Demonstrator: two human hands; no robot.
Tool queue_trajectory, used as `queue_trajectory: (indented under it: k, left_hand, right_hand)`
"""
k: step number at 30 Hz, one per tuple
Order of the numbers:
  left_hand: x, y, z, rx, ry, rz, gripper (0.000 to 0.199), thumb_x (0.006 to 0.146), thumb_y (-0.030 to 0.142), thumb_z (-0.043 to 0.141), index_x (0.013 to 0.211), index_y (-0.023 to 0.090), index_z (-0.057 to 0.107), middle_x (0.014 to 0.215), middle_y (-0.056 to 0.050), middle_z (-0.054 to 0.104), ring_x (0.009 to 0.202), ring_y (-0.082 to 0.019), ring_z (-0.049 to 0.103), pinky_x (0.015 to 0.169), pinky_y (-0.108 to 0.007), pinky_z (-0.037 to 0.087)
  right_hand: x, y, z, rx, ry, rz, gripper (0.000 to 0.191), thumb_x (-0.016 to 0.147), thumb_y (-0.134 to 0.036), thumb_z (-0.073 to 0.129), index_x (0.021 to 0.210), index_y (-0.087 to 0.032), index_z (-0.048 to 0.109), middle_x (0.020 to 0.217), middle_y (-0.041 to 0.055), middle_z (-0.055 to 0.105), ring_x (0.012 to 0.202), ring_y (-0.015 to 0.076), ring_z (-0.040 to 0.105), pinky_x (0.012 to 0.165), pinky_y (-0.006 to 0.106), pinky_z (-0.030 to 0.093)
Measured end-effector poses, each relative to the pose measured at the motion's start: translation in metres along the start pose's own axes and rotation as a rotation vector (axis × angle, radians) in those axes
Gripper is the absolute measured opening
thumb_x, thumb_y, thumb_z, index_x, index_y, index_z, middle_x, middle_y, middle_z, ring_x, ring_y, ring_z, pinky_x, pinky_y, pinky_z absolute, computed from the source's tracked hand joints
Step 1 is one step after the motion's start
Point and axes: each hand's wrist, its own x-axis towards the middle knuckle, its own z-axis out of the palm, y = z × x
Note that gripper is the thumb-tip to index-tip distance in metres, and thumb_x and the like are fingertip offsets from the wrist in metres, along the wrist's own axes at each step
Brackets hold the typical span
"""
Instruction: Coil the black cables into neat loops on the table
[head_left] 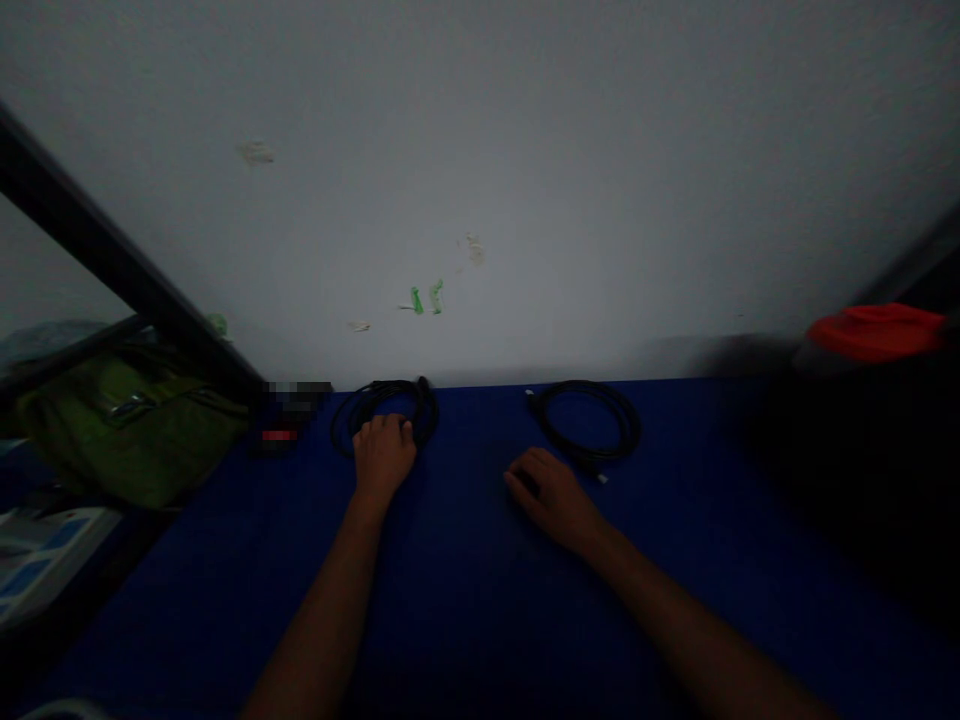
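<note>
Coiled black cable [424, 402] lies flat on the blue-covered table [465, 610], far edge, near the wall, under the left hand [384, 456]. Head view only, dim. Left hand is palm down on the near side of the coil, fingers curled over the strands; can't tell if it's actually gripping or just resting. Right hand [553, 500] is palm down on the bare table, fingers loosely open, nothing in it. Its fingertips are near a second black cable coil [586, 384], not touching. That coil lies flat to the right of the first, well apart from it, with a connector end [602, 478] pointing toward the camera, just beside the right hand.

Left of the first coil: a pixelated dark object [289, 412] with a red strip, too obscured to identify. Further left, an olive green bag [127, 430], and a black frame bar [112, 250] angled above it. Far right, a blurred red item [877, 332]. White wall [570, 180] behind, with green tape scraps [417, 300]
</note>
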Motion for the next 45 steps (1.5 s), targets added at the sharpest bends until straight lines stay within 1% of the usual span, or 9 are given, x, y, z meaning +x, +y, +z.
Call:
queue_trajectory:
  k: [3,8,13,18,24,28,31,38,45]
  left_hand:
    - [0.003,-0.004,0.003,0.009,-0.089,0.006,0.034,0.087,0.031,0.033,0.095,0.015,0.062,0.100,-0.014,0.061,0.098,-0.030,0.054,0.081,-0.043,0.039]
    - [0.007,-0.009,0.007,-0.050,-0.135,0.038,0.033,0.088,0.031,0.034,0.100,0.017,0.061,0.105,-0.012,0.061,0.101,-0.029,0.053,0.084,-0.045,0.038]
    - [0.008,-0.008,0.009,-0.094,-0.074,0.023,0.032,0.087,0.026,0.034,0.094,0.012,0.061,0.102,-0.014,0.061,0.098,-0.027,0.056,0.084,-0.040,0.041]
    - [0.006,-0.005,-0.001,-0.171,0.047,0.002,0.029,0.085,0.024,0.035,0.091,0.013,0.060,0.097,-0.014,0.060,0.094,-0.026,0.057,0.082,-0.039,0.043]
    - [-0.016,0.029,-0.019,-0.351,0.194,0.139,0.022,0.086,0.027,0.036,0.088,0.017,0.056,0.095,-0.010,0.059,0.092,-0.024,0.056,0.082,-0.038,0.042]
    - [-0.045,0.063,-0.025,-0.499,0.189,0.307,0.020,0.087,0.028,0.036,0.090,0.017,0.053,0.095,-0.009,0.057,0.090,-0.022,0.055,0.080,-0.037,0.042]
    - [-0.062,0.078,-0.025,-0.598,0.128,0.375,0.019,0.088,0.026,0.036,0.092,0.017,0.052,0.094,-0.009,0.057,0.088,-0.020,0.054,0.079,-0.035,0.042]
    - [-0.065,0.081,-0.016,-0.704,0.014,0.428,0.019,0.088,0.026,0.036,0.091,0.017,0.053,0.092,-0.008,0.057,0.085,-0.019,0.054,0.077,-0.034,0.043]
    - [-0.065,0.083,-0.011,-0.747,-0.024,0.411,0.017,0.087,0.025,0.037,0.087,0.018,0.053,0.090,-0.007,0.057,0.084,-0.018,0.054,0.077,-0.033,0.043]
  right_hand:
    - [0.000,-0.002,-0.001,0.000,-0.007,0.010,0.012,0.085,-0.021,0.046,0.077,-0.017,0.054,0.077,0.0046,0.056,0.075,0.0163,0.053,0.068,0.029,0.043]
    - [0.001,-0.003,-0.001,0.012,-0.008,0.013,0.012,0.085,-0.021,0.047,0.077,-0.017,0.054,0.076,0.0046,0.057,0.076,0.0163,0.053,0.068,0.028,0.043]
    - [0.001,-0.002,0.000,0.007,0.000,0.004,0.012,0.085,-0.020,0.046,0.077,-0.017,0.054,0.076,0.0044,0.057,0.075,0.0161,0.053,0.067,0.028,0.042]
    - [0.001,-0.003,-0.001,0.012,0.021,0.004,0.012,0.085,-0.020,0.046,0.078,-0.017,0.054,0.076,0.0045,0.057,0.074,0.0161,0.053,0.067,0.029,0.043]
    - [0.002,-0.004,-0.003,0.061,0.095,0.022,0.012,0.086,-0.022,0.046,0.079,-0.018,0.054,0.077,0.0047,0.056,0.073,0.0156,0.054,0.066,0.028,0.043]
    - [0.003,-0.005,-0.006,0.178,0.152,0.076,0.014,0.085,-0.025,0.049,0.096,-0.019,0.054,0.087,0.0054,0.058,0.078,0.0157,0.055,0.071,0.030,0.045]
    - [0.004,-0.005,-0.007,0.339,0.131,0.124,0.020,0.084,-0.027,0.051,0.103,-0.020,0.052,0.094,0.0051,0.059,0.082,0.0154,0.055,0.073,0.029,0.045]
    - [0.004,-0.002,-0.001,0.653,0.052,0.255,0.014,0.082,-0.033,0.053,0.085,-0.019,0.053,0.072,-0.0010,0.054,0.060,0.0104,0.051,0.053,0.022,0.044]
    - [0.004,0.002,0.002,0.545,0.081,0.302,0.013,0.081,-0.031,0.054,0.076,-0.019,0.053,0.065,-0.0023,0.055,0.054,0.0100,0.051,0.049,0.021,0.043]
